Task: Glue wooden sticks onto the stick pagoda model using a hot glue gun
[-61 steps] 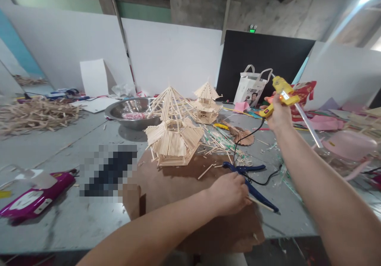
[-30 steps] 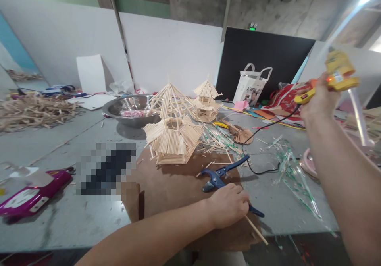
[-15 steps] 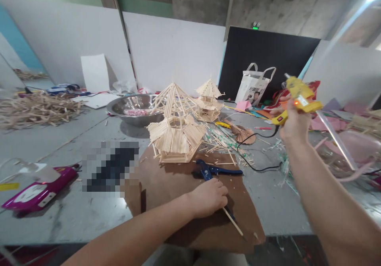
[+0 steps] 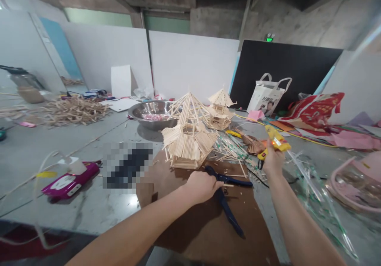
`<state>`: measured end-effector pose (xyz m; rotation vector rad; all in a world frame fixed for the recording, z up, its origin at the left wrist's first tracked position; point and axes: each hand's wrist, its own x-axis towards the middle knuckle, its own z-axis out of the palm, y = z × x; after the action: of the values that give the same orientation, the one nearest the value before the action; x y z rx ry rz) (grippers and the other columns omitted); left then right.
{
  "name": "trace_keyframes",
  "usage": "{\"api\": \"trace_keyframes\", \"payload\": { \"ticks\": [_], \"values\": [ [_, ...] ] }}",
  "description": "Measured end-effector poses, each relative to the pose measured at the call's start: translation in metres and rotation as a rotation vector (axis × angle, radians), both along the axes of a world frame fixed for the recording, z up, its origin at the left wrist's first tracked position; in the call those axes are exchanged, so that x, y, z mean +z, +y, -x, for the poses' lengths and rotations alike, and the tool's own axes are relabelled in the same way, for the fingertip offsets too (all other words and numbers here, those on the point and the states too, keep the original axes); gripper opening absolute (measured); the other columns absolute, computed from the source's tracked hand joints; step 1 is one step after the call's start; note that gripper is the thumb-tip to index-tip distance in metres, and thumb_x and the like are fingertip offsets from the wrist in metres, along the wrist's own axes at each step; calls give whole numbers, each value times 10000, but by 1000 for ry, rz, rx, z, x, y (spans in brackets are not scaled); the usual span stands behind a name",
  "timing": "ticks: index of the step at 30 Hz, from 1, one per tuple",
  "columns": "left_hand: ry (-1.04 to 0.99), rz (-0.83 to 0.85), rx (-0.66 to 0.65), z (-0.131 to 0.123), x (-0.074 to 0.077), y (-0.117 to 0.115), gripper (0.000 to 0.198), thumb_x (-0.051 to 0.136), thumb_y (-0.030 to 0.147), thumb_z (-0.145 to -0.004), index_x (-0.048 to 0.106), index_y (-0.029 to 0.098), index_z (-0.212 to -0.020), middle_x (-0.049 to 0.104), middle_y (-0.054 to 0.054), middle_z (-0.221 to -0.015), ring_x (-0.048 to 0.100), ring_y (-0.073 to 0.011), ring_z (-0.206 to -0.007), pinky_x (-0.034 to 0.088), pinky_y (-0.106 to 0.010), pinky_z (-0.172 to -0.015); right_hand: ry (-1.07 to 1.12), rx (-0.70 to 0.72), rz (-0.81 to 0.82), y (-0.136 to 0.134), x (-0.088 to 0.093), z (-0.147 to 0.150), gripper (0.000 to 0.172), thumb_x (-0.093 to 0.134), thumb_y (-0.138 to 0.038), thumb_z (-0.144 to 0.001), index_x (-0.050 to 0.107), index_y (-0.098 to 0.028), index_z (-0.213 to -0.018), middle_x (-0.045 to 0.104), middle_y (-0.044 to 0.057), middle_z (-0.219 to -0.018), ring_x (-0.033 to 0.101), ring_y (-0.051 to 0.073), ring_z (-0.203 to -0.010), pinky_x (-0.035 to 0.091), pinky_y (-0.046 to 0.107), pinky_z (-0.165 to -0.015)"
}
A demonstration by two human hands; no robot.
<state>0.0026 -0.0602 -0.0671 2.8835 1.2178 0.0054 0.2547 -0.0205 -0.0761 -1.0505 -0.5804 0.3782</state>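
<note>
The left hand [image 4: 201, 187] has come nearer the stick pavilion [image 4: 190, 141], the yellow glue gun [image 4: 279, 139] lower. The pavilion stands on a brown board [image 4: 205, 230]; the left fingers pinch a thin stick [image 4: 229, 185] above the blue cutter [image 4: 229, 213] (handles splayed); the right hand [image 4: 273, 162] grips the gun.

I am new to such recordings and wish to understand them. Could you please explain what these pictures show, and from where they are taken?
There is no machine here: a person works, and a camera worn on that person's head looks forward and down. The bare left hand holds a thin pale wooden stick. The bare right hand holds a yellow plastic glue gun. On the grey table lies a flat brown sheet, with a dark-blue two-handled tool on it. Farther back stand a pale wooden-stick pavilion model, a smaller similar model behind it, and a round shiny metal bowl.
</note>
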Motion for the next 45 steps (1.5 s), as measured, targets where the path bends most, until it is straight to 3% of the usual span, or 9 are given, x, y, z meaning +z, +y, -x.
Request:
{"api": "trace_keyframes", "payload": {
  "ticks": [6,13,20,26,31,34,37,41,45],
  "values": [
    [-53,-135,33,-4,-6,9,281,375,319,-813,601,159,-773,594,-93,-819,556,-233,-823,454,-341,-630,71,-112,65,1,-18,-12,356,617,-464,-559,505,-150,-682,481,-82,-426,449,65,-344,346,179,-345],
    [-108,-278,-204,-54,4,20,150,430,130,-766,579,143,-783,569,-76,-793,512,-205,-842,430,-313,-682,58,-108,56,2,-17,-14,328,563,-465,-611,504,-158,-712,470,-84,-432,426,55,-344,339,174,-359],
    [26,-316,-499,-119,-17,48,199,433,136,-781,627,98,-801,608,-135,-819,572,-229,-791,437,-316,-590,13,-47,98,7,-27,-15,365,558,-491,-631,549,-148,-756,462,-79,-403,381,55,-307,313,179,-336],
    [59,-279,-560,-142,-31,56,185,457,169,-776,634,116,-766,637,-101,-753,603,-205,-744,455,-303,-598,-39,-10,153,6,-28,-11,418,550,-511,-643,596,-114,-765,440,-64,-339,392,70,-311,306,185,-338],
    [10,-283,-503,-124,-18,53,174,435,141,-777,587,123,-859,615,-87,-786,601,-173,-704,447,-255,-550,-26,-28,172,5,-29,-11,384,552,-493,-650,586,-121,-742,482,-46,-349,404,73,-321,323,186,-348],
    [-236,-249,-384,-93,-3,47,140,433,142,-768,559,148,-828,587,-66,-860,575,-138,-722,434,-216,-566,-26,-30,172,6,-31,-11,372,549,-492,-656,575,-126,-723,496,-43,-360,391,66,-314,309,184,-342],
    [-502,-134,-209,-57,6,39,144,408,170,-781,551,168,-773,589,-27,-769,552,-111,-695,422,-201,-622,-17,-6,172,8,-31,-8,367,565,-493,-644,567,-129,-694,490,-46,-358,392,61,-310,303,181,-339],
    [-779,20,75,-20,3,33,110,437,156,-741,547,166,-735,553,20,-593,502,-85,-537,398,-185,-536,98,137,154,11,-31,-4,344,606,-471,-607,540,-153,-720,511,-58,-399,437,66,-309,325,174,-328],
    [-914,130,192,-5,-8,26,123,449,219,-747,558,163,-740,576,10,-610,535,-95,-553,414,-194,-534,233,255,171,12,-36,-11,312,606,-436,-599,490,-178,-730,573,-51,-512,492,82,-329,387,197,-331]
  ]
}}
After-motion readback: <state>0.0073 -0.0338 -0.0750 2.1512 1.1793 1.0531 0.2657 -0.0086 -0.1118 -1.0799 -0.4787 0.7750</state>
